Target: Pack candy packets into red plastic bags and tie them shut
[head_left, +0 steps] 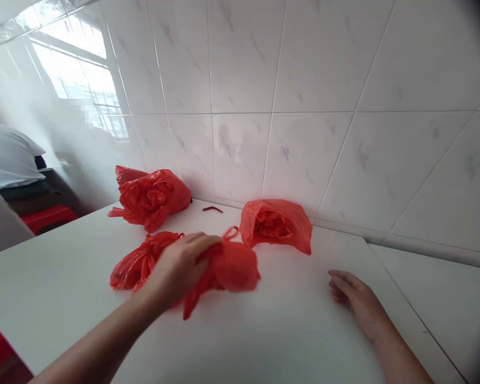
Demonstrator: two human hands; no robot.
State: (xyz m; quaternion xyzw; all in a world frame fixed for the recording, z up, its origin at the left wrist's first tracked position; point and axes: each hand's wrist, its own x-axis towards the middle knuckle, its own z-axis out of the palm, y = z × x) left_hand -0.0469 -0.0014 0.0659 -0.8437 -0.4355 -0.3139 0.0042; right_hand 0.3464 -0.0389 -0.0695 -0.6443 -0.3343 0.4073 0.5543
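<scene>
My left hand [180, 269] is closed on a red plastic bag [237, 266], blurred by motion and held over the white table. The bag's contents are hidden. Behind my left wrist lies another red plastic bag [130, 269], gathered in folds and partly covered by my hand. To the right, my right hand [354, 298] rests at the table with its fingers curled loosely together, and I see nothing in them.
Against the tiled wall [240, 149] lies a crumpled red bag [156, 197] at the left. A red bag with an open mouth [282, 226] is nearer the middle. Between them is a small dark-red bent strip [212, 209]. Someone in a white shirt [12, 154] is at the far left.
</scene>
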